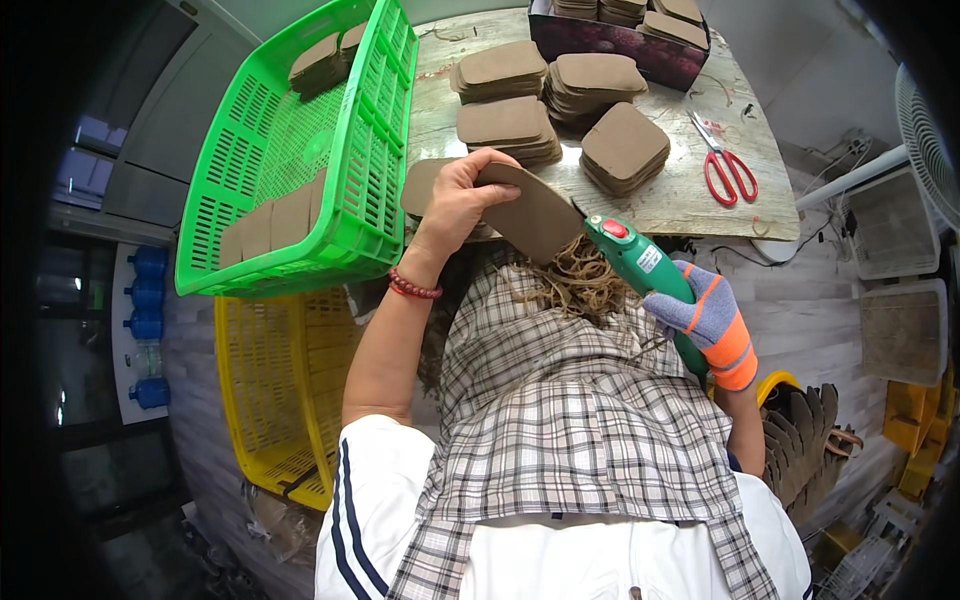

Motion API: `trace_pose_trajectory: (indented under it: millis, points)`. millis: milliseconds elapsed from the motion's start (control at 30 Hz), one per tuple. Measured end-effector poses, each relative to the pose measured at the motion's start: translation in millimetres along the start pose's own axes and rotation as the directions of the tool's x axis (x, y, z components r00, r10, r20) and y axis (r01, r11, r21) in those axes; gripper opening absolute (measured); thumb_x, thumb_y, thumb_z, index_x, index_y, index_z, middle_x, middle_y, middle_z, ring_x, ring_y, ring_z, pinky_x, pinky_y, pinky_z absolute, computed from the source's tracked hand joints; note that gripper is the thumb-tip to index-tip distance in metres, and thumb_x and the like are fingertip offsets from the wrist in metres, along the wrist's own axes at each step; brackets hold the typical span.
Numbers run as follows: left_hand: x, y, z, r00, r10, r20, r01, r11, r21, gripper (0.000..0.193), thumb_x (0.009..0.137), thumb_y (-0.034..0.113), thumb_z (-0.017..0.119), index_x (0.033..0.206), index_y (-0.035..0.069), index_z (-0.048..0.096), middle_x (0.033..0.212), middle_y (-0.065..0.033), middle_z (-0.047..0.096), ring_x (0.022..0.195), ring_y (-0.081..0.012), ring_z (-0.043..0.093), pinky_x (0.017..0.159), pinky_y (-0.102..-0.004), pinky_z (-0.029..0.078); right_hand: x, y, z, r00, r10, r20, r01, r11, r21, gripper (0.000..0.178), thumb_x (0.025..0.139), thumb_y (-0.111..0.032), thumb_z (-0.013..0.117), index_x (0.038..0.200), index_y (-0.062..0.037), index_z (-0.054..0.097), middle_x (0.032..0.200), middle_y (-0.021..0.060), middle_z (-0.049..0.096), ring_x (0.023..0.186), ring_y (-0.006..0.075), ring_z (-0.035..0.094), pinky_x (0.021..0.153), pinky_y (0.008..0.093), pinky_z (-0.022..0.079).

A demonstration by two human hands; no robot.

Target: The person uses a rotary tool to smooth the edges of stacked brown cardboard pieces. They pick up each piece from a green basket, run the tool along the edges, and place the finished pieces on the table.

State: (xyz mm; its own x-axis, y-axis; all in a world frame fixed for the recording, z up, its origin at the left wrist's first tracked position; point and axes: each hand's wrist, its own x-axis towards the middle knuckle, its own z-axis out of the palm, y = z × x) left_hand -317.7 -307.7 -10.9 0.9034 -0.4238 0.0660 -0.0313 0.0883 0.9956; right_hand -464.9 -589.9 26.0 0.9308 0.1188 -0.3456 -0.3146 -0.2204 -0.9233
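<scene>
Head view: left hand (465, 193) pinches a flat, rounded brown pad (538, 222), apparently steadying its 3-o'clock edge; right hand (708, 318) grips a green plastic tool (638, 258).

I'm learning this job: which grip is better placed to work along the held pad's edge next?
Probably the right grip: it holds the green tool, whose tip is close to the edge of the pad. The left grip is occupied, holding the pad.

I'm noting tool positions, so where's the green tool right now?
In the head view, the green tool is right of centre, in the gloved right hand, its tip close to the edge of the brown piece that the left hand holds.
</scene>
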Motion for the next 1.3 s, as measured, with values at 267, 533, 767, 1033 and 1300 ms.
trace_pose_trajectory:
  millis: [267, 533, 767, 1033, 1300]
  points:
    - [-0.6, 2.0, 18.3, 0.991, -0.024, 0.130, 0.009, 0.993, 0.117, 0.026, 0.072, -0.007, 0.066, 0.094, 0.003, 0.059, 0.089, 0.0002, 0.061, 0.085, -0.0074, 0.057, 0.076, -0.0216, 0.047, 1.0, -0.3, 4.2, 0.999, 0.021, 0.025, -0.021, 1.000, 0.008, 0.036, 0.077, -0.020, 0.074, 0.104, -0.0001, 0.061, 0.075, -0.0006, 0.061, 0.063, 0.0030, 0.053, 0.055, 0.0184, 0.043]
    - [-8.2, 2.6, 43.0, 0.933, -0.183, 0.311, 0.146, 0.980, 0.138, 0.069, 0.069, -0.011, 0.064, 0.131, 0.005, 0.039, 0.084, -0.0030, 0.057, 0.080, -0.0084, 0.056, 0.071, -0.0213, 0.046, 4.4, -0.8, 10.4, 0.999, -0.036, 0.020, 0.036, 0.999, -0.006, 0.037, 0.077, -0.021, 0.075, 0.104, 0.0000, 0.061, 0.077, 0.0003, 0.062, 0.063, 0.0028, 0.053, 0.055, 0.0183, 0.043]
    - [-15.7, 14.4, -13.8, 0.979, -0.027, -0.202, -0.001, 0.990, -0.139, 0.067, 0.076, -0.012, 0.058, 0.136, 0.003, 0.034, 0.104, -0.0136, 0.062, 0.088, -0.0154, 0.061, 0.079, -0.0272, 0.052, 4.4, 9.3, 5.0, 0.999, -0.023, -0.036, 0.024, 0.999, 0.043, 0.039, 0.077, -0.020, 0.074, 0.106, 0.0005, 0.060, 0.072, 0.0004, 0.061, 0.058, 0.0038, 0.052, 0.051, 0.0194, 0.042]
    - [14.7, -34.8, -66.5, 0.820, 0.533, -0.207, 0.143, 0.159, 0.977, 0.042, 0.069, 0.002, 0.060, 0.110, 0.003, 0.059, 0.118, -0.0178, 0.052, 0.114, -0.0351, 0.044, 0.098, -0.0448, 0.035, 6.7, 17.4, -2.3, 0.994, -0.029, -0.109, 0.035, 0.998, 0.050, 0.038, 0.076, -0.019, 0.074, 0.105, 0.0008, 0.060, 0.070, -0.0010, 0.059, 0.056, 0.0036, 0.050, 0.051, 0.0198, 0.040]
    - [115.8, -31.4, -65.2, 0.963, 0.013, -0.270, 0.257, 0.267, 0.929, 0.053, 0.070, 0.020, 0.073, 0.118, 0.006, 0.057, 0.120, -0.0163, 0.056, 0.118, -0.0301, 0.045, 0.101, -0.0404, 0.035, 10.9, 32.3, -7.5, 0.990, -0.043, -0.136, 0.045, 0.999, 0.008, 0.042, 0.075, -0.022, 0.076, 0.107, 0.0008, 0.060, 0.075, 0.0007, 0.063, 0.062, 0.0039, 0.054, 0.056, 0.0202, 0.044]
